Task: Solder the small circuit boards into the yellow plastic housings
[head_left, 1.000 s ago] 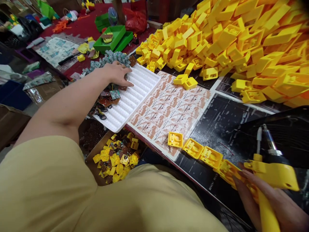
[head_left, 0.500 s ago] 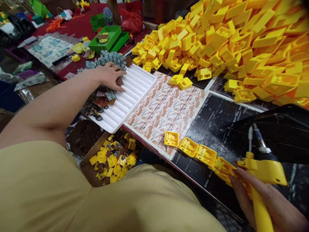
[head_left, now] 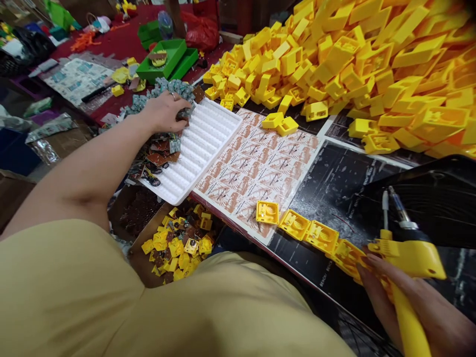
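Note:
At the left edge of a white ridged tray (head_left: pixel 208 131), my left hand (head_left: pixel 165 111) has its fingers curled down around small grey-green parts (head_left: pixel 183 114). More such parts and brown circuit boards (head_left: pixel 163 157) are heaped under and beside it. My right hand (head_left: pixel 416 302) is closed around the handle of a yellow soldering gun (head_left: pixel 416 260), whose metal tip points up and away. The thumb and finger of that same hand reach the near end of a row of open yellow plastic casings (head_left: pixel 322 236). Part of the last casing is hidden by the fingers.
A tall pile of yellow casings (head_left: pixel 334 64) fills the back right. A black fan-like object (head_left: pixel 427 198) stands behind the gun. Below the table edge, a box holds yellow pieces (head_left: pixel 178 248). Green trays (head_left: pixel 167 62) lie at the back on red cloth (head_left: pixel 122 37).
My left hand's fingers, spread over the tray edge before, have drawn back left and curled around the grey-green parts. My right hand keeps its hold beside the row. The view has shifted slightly.

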Demonstrator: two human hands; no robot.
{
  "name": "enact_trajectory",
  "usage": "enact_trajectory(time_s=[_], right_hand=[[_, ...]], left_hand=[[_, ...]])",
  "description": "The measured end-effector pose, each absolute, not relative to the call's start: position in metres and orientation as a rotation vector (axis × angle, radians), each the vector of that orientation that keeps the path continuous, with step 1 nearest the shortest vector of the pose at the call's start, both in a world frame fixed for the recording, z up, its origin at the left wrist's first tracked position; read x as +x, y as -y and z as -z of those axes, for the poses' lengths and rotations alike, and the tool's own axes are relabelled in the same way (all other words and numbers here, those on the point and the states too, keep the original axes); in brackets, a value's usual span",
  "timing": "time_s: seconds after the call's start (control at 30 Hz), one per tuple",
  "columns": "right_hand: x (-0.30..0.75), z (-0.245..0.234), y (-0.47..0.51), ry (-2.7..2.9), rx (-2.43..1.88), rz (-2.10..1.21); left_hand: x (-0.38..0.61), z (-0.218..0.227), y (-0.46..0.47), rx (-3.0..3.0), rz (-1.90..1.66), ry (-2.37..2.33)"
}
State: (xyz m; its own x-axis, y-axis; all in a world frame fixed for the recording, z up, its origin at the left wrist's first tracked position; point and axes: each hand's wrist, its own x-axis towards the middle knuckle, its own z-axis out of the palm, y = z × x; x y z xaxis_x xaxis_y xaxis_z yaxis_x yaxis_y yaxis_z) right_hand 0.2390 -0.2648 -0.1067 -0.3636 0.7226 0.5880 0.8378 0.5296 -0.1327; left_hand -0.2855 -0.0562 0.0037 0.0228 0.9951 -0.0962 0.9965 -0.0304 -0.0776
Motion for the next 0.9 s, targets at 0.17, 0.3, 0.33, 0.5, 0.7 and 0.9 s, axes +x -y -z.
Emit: enact_trajectory(time_s=[0.17,0.3,0.33,0.5,0.7,0.9], right_hand=[[0.229,0.097,0.269,2.187,-1.21,0.306],[0.228,0.094,0.281,2.125,-1.359,0.193],[0.228,0.095,0.282,2.115,-1.365,0.187],[0.233,0.098,0.275,2.137,-1.248,0.237],[0.232,0.1,0.267,2.167,-1.208,0.253],[0.231,0.101,0.27,2.188,-1.175,0.303]], left_hand=[[-0.265,-0.002,0.055,2.237,0.449,-2.212],[-0.264,-0.002,0.066,2.376,0.294,-2.212],[-0.266,-0.002,0.072,2.413,0.172,-2.236],[-0.282,-0.002,0.101,2.438,-0.634,-2.329],[-0.276,-0.022,0.086,2.36,-1.878,-1.954],[-0.182,0.002,0.089,2.116,-1.46,-1.582]])
